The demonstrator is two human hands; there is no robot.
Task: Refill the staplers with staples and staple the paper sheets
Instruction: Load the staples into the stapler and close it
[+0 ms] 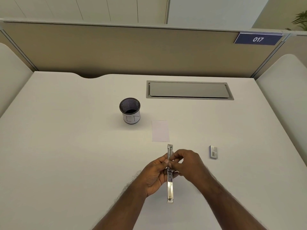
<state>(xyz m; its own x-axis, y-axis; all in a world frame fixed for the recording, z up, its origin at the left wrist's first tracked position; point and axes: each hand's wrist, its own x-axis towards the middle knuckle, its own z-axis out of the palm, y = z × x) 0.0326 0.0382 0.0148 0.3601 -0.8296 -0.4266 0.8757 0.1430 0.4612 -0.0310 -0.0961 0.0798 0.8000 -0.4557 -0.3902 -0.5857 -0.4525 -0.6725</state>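
Here, low in the centre of the frame, both hands meet around a metal stapler point(170, 180) that is swung fully open, so that it forms one long silver strip running from near the paper down toward the bottom edge. The left hand point(155, 175) grasps it from the left side, thumb lying against the strip near its hinge and fingers curled behind. The right hand point(187, 165) comes in from the right with its fingertips pinched on the upper half of the stapler, at the open channel; whether a strip of staples sits between those fingertips is too small to tell.

Just above the stapler's far tip, a small white paper sheet point(160, 131) lies flat on the white desk point(66, 155). To the right of the hands, apart from them, a small staple box point(213, 152) lies flat with a barcode label facing up. Left of the paper and a little higher in the frame stands a black mesh pen cup point(129, 110) with a white label wrapped round its lower part. Above the paper, a grey cable flap point(189, 90) is set into the desk. At the upper right, a blue sign point(258, 39) reading 017 is fixed to the beige partition point(116, 50).
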